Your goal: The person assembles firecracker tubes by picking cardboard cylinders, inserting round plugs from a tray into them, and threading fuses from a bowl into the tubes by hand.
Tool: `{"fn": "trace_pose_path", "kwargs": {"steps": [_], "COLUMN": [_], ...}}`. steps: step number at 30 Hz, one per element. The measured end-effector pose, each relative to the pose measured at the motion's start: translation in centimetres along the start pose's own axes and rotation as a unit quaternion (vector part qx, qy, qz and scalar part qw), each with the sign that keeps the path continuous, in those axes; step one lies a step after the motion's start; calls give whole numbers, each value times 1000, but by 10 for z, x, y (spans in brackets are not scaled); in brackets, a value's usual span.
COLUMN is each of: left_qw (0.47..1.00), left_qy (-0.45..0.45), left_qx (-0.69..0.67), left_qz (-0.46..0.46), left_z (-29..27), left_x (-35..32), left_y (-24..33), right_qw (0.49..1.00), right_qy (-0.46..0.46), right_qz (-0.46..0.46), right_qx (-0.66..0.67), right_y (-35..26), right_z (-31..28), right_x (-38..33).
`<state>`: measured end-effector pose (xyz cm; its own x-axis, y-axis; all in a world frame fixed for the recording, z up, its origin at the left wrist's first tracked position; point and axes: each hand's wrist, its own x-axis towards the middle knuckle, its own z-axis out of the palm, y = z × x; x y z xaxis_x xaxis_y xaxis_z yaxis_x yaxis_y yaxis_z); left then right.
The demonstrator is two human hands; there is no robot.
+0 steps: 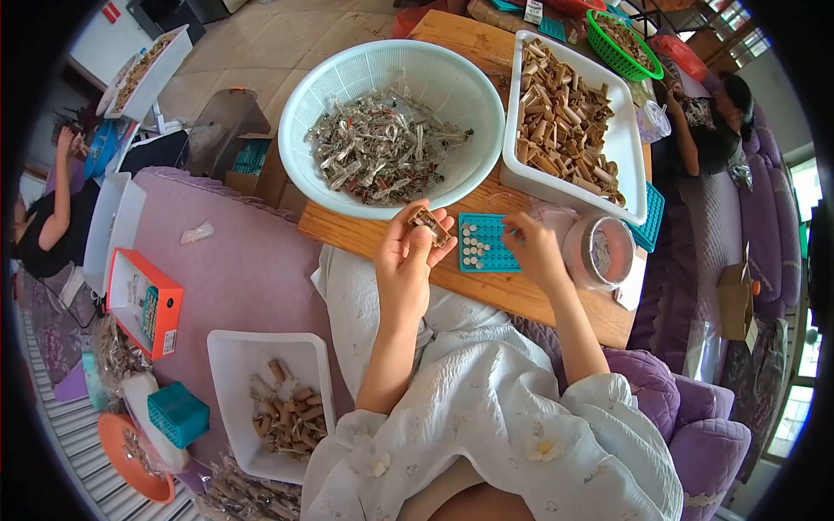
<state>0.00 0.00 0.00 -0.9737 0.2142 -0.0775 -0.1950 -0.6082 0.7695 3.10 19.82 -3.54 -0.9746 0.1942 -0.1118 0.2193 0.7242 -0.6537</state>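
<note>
Fingers and thumb of the left hand are clamped on a small brown open casing, held up near the table edge, between the basin and the wearer; something pale shows inside it. To the right, the right hand hovers at the right side of a teal tray, its fingers curled with the tips close together; whether they grip anything cannot be told. White discs occupy the tray's left part. Just right of this hand is a round tub. Farther off on the wooden table stand, left, a pale basin of clear-wrapped bits and, right, a white bin of brown pieces.
</note>
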Motion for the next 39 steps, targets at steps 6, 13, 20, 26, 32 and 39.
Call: {"fn": "trace_pose_path", "kwargs": {"steps": [6, 13, 20, 26, 32, 39], "left_qw": [999, 996, 991, 981, 989, 984], "left_qy": [-13, -46, -94, -133, -89, -64], "left_qx": [25, 40, 38, 105, 96, 152], "left_qz": [-36, -60, -91, -97, -63, -65], "left_z": [0, -3, -7, -7, -4, -13], "left_x": [-4, -5, -4, -4, -4, 0], "left_y": [0, 0, -1, 0, -4, -3], "right_qw": [989, 983, 971, 920, 920, 981], "right_qy": [37, 31, 159, 221, 154, 117], "right_qz": [-103, -139, -130, -307, -358, -112], "right_qx": [-104, -119, 127, 100, 49, 103], "right_y": [-3, 2, -33, -88, -80, -19], "right_z": [26, 32, 13, 1, 2, 23], "right_x": [-8, -6, -12, -25, -21, 9]}}
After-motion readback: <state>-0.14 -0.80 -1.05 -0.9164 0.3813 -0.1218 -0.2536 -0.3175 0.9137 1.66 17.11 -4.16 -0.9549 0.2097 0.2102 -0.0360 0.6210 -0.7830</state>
